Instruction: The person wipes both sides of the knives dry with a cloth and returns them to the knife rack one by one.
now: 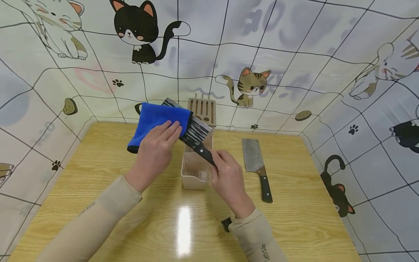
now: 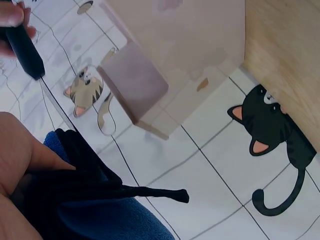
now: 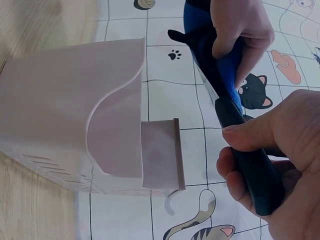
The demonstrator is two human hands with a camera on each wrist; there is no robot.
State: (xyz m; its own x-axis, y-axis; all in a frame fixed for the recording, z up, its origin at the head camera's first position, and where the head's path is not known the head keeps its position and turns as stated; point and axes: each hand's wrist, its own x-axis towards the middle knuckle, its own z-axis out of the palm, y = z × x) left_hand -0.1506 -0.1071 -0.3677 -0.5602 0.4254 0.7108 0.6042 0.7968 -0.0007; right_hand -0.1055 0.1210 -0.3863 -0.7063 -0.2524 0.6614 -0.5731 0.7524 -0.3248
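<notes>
My right hand (image 1: 230,179) grips the black handle (image 3: 255,175) of a wide-bladed kitchen knife (image 1: 195,133), held up over the knife holder and slanting away to the upper left. Streaky dark reflections cover the blade. A blue cloth (image 1: 152,120) with black edging is folded over the blade's middle, hiding that part; the blade's far end shows beyond it. My left hand (image 1: 156,149) pinches the cloth around the blade, fingers on the upper side and thumb (image 3: 227,42) on the other, as the right wrist view shows.
Beneath the knife stands a pale pink knife holder (image 1: 194,182) with a slotted top (image 1: 209,109) at its back. To its right a cleaver (image 1: 252,155) lies flat on the wooden table (image 1: 294,203), handle toward me. Cat-print sheeting (image 1: 196,54) walls the back and sides.
</notes>
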